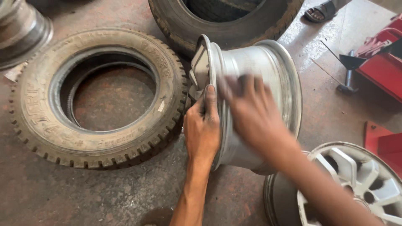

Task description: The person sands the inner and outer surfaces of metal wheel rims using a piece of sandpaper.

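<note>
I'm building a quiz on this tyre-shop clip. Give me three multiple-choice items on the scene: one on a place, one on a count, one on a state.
1. Where does the loose black rubber tyre lie relative to the bare silver metal wheel rim?
A. To its left, flat on the floor
B. On top of it
C. Mounted around it

2. How many black tyres are in view?
A. One
B. Two
C. Four

3. How does the silver rim stand?
A. Flat on the floor
B. On edge, steadied by hands
C. Hung on a wall

Answers: 1 A, the tyre lies flat on the concrete floor left of the rim. 2 B, a second black tyre sits behind. 3 B, the left hand grips its edge and the blurred right hand lies on its barrel.
</note>
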